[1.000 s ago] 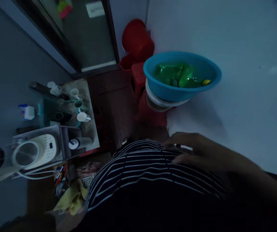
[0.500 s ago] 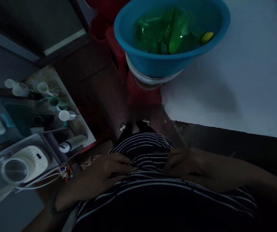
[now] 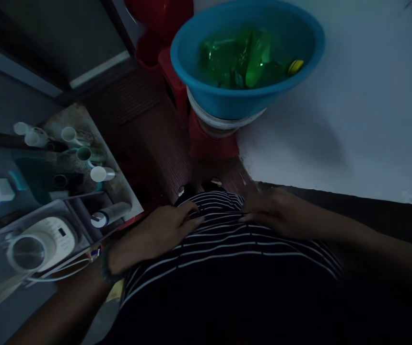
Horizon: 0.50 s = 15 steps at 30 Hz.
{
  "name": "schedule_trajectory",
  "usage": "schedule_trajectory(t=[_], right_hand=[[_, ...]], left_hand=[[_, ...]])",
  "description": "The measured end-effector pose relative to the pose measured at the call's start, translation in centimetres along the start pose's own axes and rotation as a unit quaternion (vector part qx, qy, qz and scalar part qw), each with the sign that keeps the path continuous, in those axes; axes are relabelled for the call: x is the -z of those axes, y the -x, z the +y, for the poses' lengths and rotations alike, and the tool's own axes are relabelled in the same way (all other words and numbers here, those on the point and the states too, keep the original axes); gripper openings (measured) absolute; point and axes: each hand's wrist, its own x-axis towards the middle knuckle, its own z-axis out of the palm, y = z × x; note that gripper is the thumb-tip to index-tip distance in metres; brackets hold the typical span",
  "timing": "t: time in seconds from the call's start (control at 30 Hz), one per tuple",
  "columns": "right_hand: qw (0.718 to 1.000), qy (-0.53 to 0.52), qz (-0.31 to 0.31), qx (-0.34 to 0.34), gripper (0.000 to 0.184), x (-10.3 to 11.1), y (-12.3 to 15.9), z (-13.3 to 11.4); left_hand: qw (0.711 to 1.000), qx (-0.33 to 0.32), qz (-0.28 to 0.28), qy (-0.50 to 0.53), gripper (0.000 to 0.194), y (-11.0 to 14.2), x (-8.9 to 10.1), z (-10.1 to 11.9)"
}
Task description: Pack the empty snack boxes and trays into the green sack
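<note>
A dark striped shirt [image 3: 223, 242] with thin white lines covers the front of my body. My left hand [image 3: 158, 230], with a beaded bracelet at its wrist, pinches the cloth between thumb and fingers at the left. On the other side my right hand [image 3: 281, 213] grips the same shirt, its fingertips partly blurred. Between the two hands the cloth is drawn into folds. Dim light hides the lower part of the shirt.
Ahead, a blue basin [image 3: 234, 103] with green plastic bottles [image 3: 258, 60] rests on a white bucket [image 3: 223, 123] beside a red stool [image 3: 175, 84]. At left, a table [image 3: 124, 187] bears cups, a white appliance [image 3: 52, 244] and a bottle [image 3: 114, 213]. A white wall [image 3: 371, 120] stands right.
Both hands have moved forward, away from my belly, with the shirt cloth in them. The folds now lie higher in view, and the view has shifted slightly.
</note>
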Motion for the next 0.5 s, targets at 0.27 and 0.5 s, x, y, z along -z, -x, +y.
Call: schedule_trajectory(t=[0.27, 0.5], right_hand=[[0.990, -0.080, 0.044, 0.104, 0.045, -0.8, 0.6, -1.8], [0.973, -0.079, 0.109, 0.190, 0.036, -1.3, 2.4, -3.1]], left_hand=[[0.997, -0.062, -0.031, -0.040, 0.029, -1.7, -1.0, 0.7], [0.986, -0.154, 0.000, 0.065, 0.030, 0.3, -0.6, 1.5]])
